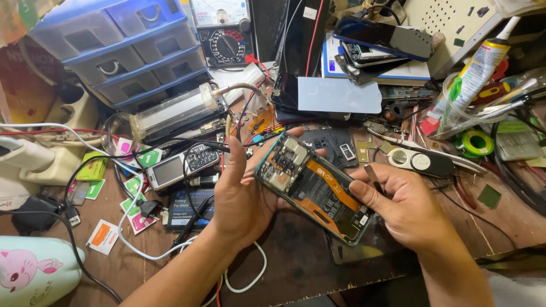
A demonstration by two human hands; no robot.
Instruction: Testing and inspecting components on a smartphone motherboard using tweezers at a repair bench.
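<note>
Cradling an opened rectangular phone (pixel 314 187), left hand (pixel 242 193) fingers clamped on its edge, right hand (pixel 401 207) fingers pinching thin metal tweezers (pixel 372 173)

L hand (pixel 242 193) cradles opened phone (pixel 313 187), back off, internals up; R hand (pixel 401 207) grips its lower end w/ tweezers (pixel 372 173). Old keypad phone (pixel 182 166) left of L hand.

Phone-repair workshop — multimeter (pixel 226 35), parts drawers (pixel 122 48) (blue), stacked handsets (pixel 380 46).
</note>
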